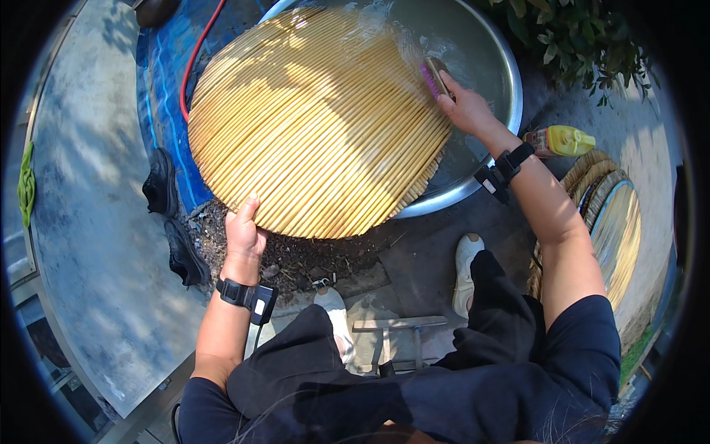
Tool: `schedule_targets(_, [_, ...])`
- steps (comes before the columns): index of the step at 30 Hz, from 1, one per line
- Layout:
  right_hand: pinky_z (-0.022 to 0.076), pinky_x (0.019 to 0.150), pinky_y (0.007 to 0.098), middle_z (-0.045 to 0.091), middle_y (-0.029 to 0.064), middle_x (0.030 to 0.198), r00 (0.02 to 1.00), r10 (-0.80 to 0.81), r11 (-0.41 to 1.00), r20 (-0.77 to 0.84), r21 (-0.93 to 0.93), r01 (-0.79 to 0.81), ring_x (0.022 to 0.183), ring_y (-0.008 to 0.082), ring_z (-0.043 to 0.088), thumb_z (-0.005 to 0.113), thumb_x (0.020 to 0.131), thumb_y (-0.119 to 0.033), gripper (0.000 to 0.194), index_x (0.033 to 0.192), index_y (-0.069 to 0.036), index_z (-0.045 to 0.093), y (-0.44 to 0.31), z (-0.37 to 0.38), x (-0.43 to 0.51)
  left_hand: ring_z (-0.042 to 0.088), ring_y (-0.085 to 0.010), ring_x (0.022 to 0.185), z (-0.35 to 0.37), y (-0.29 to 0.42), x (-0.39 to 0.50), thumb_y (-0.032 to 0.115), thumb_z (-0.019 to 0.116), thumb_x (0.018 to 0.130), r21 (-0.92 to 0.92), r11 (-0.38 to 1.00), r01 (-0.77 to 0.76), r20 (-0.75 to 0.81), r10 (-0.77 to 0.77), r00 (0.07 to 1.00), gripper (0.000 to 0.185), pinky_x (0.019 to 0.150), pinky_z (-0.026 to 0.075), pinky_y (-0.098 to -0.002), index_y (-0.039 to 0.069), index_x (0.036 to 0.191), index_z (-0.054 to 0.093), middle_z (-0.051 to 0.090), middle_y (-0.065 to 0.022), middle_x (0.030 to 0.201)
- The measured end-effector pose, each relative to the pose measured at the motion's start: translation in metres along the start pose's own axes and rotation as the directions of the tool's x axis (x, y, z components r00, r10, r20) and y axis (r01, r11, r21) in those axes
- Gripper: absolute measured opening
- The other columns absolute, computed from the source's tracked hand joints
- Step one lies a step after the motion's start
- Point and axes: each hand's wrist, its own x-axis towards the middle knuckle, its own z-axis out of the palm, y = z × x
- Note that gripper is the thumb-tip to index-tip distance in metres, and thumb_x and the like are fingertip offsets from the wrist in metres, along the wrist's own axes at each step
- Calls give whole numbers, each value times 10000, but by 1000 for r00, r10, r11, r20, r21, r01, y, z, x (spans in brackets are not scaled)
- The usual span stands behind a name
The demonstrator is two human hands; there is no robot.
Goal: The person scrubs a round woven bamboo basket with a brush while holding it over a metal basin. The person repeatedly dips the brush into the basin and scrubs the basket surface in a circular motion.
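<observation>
A large round mat of straw-coloured stalks lies tilted over a wide metal basin that holds cloudy water. My left hand grips the mat's near left edge, its thumb on top and the fingers hidden beneath. In my right hand is a scrub brush with a wooden back and purple bristles, held by the mat's right edge, above the basin. Water runs or splashes over the far right part of the mat. Each wrist wears a black strap with a small device.
A yellow plastic jug stands right of the basin, near several stacked round mats. Black shoes, a blue sheet and a red hose lie left. Leafy branches hang at upper right. A wooden stool stands between my feet.
</observation>
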Motion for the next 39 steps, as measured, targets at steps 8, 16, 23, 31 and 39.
schedule_targets(8, [569,600,423,539,180,908,751,-649,759,119,168,629,689,328,640,698,889,-227,739,1541,-319,362,-130,14,-126,649,-291,1128,20,5,2,59,604,973,26,996,-85,-9,86,996,396,978,543,-423,-95,1326,508,629,-187,1274])
schedule_targets(16, [573,637,439,581,207,915,866,-486,866,117,-70,495,704,336,660,619,937,-341,650,1526,-423,357,-101,39,-79,654,-282,1119,24,10,1,39,645,946,66,996,-63,1,63,998,402,985,538,-409,-92,1308,527,634,-183,1266])
schedule_targets(23, [545,820,481,642,235,1068,984,-126,957,128,-246,154,943,407,664,556,976,-309,613,1543,-376,332,-20,45,-4,664,-250,1079,28,10,-2,28,652,934,179,971,-162,37,157,987,377,954,537,-372,-88,1278,553,642,-163,1248])
schedule_targets(31, [492,971,463,631,240,1248,993,47,997,108,-67,-40,1139,410,612,556,956,-313,606,1525,-185,390,5,25,22,675,-235,1053,21,10,-2,27,652,929,95,988,-119,30,116,993,359,937,540,-366,-84,1261,569,664,-154,1210])
schedule_targets(39, [559,779,452,634,253,981,860,-463,883,214,194,428,901,390,678,632,947,-279,619,1523,-263,409,-124,5,-73,672,-245,1072,18,12,-2,31,646,937,155,982,-106,39,101,994,362,950,540,-369,-84,1270,565,659,-164,1227])
